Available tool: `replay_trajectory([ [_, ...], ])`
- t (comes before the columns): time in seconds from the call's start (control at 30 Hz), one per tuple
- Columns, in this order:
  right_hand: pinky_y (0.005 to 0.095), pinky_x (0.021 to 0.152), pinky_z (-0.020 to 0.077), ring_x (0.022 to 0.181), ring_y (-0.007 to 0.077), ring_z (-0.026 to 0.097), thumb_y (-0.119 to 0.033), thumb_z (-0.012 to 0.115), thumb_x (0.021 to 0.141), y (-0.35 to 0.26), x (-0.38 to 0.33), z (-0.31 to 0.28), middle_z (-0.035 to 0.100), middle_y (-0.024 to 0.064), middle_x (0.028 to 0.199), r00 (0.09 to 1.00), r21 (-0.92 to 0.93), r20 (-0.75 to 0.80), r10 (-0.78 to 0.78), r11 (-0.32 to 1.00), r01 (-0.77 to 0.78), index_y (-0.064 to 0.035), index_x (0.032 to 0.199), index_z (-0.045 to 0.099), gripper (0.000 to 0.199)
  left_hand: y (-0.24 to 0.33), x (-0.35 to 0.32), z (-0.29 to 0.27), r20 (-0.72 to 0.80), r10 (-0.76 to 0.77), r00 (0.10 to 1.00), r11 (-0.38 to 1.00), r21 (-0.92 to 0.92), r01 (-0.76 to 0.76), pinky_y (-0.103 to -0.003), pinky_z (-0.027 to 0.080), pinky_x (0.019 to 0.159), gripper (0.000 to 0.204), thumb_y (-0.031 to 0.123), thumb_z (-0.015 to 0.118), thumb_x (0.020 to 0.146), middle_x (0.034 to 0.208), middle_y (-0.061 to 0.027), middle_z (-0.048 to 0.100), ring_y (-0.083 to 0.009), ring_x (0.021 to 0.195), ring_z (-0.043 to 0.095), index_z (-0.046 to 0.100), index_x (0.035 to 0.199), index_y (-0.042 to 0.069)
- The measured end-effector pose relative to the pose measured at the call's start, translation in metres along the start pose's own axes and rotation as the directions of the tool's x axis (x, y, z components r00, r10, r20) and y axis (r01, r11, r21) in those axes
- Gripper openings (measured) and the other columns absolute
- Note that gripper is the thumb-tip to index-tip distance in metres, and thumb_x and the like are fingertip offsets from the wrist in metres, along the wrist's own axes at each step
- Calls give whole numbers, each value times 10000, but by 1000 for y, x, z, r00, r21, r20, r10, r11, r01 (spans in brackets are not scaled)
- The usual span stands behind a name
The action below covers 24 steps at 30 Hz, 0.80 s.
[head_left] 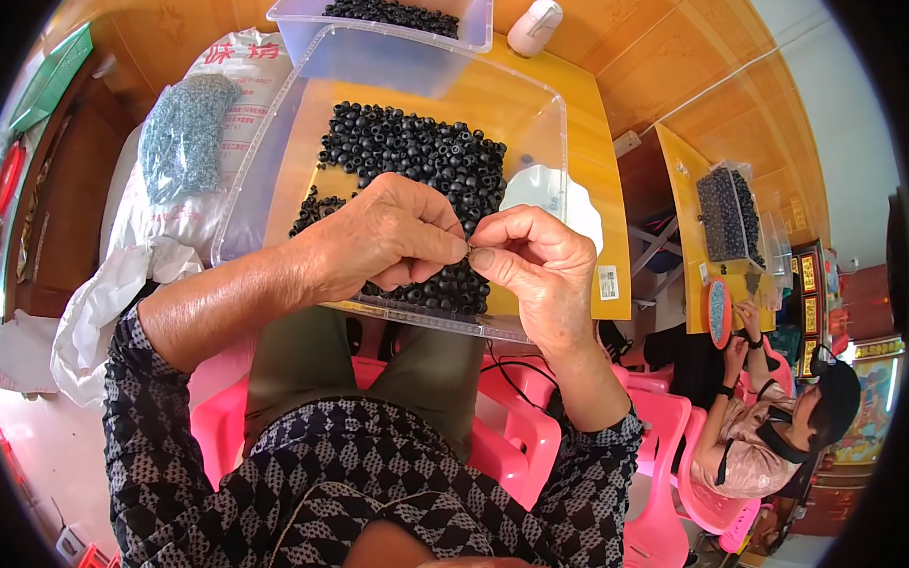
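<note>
Above a clear plastic bin (366,50), my left hand (398,231) and my right hand (544,266) meet with thumbs and forefingers pinched together. Something tiny is between the fingertips, too small to name. Inside the bin lies a wide pile of small black round pieces (410,145), many with a hole like beads. Both hands are over the near part of that pile and hide some of it.
A second bin (480,13) with black pieces stands behind. At left a clear bag of grey-blue bits (184,138) rests on a white sack (252,81). A pinkish bottle (536,28) is at the back. Another person (750,444) sits at a right-hand table.
</note>
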State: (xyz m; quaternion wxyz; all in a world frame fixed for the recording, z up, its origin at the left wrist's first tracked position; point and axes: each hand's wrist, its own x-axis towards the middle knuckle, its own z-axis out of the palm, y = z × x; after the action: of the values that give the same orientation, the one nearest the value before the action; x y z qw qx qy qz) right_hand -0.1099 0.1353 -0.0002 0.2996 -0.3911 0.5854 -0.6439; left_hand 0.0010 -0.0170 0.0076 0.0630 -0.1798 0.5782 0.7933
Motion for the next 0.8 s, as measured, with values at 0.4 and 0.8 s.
replay_trajectory([
  [0.4, 223, 642, 441, 695, 108, 549, 11, 604, 753, -7, 1, -1, 603, 76, 808, 976, 152, 1, 219, 964, -216, 48, 884, 579, 138, 4, -6, 9, -83, 97, 992, 984, 161, -83, -181, 282, 389, 79, 78, 612, 703, 576, 27, 482, -26, 473, 414, 567, 748, 32],
  [0.8, 240, 614, 417, 657, 116, 519, 2, 535, 774, -10, -1, 4, 585, 71, 765, 981, 49, 2, 195, 980, -194, 51, 881, 567, 122, 5, -11, 10, -43, 237, 971, 920, 331, -209, -183, 348, 443, 59, 62, 599, 707, 609, 35, 497, -14, 519, 449, 560, 744, 37],
])
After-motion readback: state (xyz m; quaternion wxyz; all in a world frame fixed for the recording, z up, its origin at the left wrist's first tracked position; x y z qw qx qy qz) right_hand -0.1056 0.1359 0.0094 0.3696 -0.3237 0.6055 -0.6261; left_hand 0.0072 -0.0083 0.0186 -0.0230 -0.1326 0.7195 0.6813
